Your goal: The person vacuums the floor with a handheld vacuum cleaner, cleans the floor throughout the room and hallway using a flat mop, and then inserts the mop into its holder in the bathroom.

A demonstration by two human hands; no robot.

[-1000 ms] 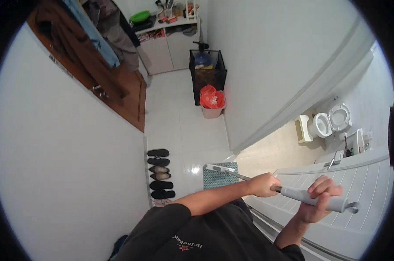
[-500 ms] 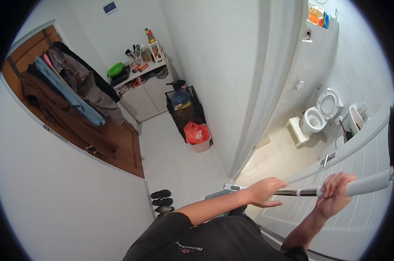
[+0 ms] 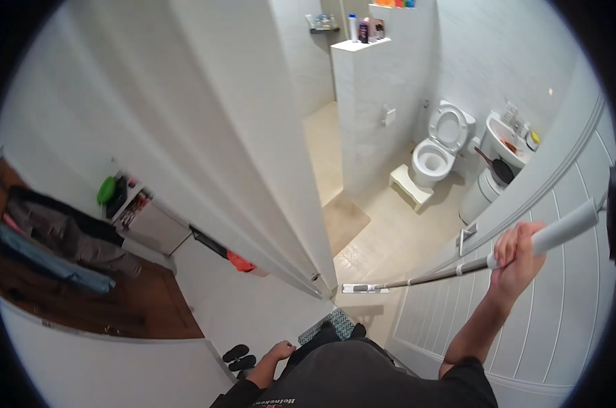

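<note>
My right hand is wrapped round the light grey grip of a long metal pole, at the right of the view. The pole slants down to the left and ends in a flat white head at the bathroom doorway. My left hand hangs low near my body, off the pole, with its fingers curled; whether anything is in it is too small to tell. A patterned mat lies by my feet.
Beyond the doorway stand a toilet, a white stool, a sink and a bin. The white door is at right. Clothes and dark slippers are at left.
The view has turned right toward the bathroom. My left hand has let go of the pole and dropped to my side. The pole's head has shifted from the mat to the doorway.
</note>
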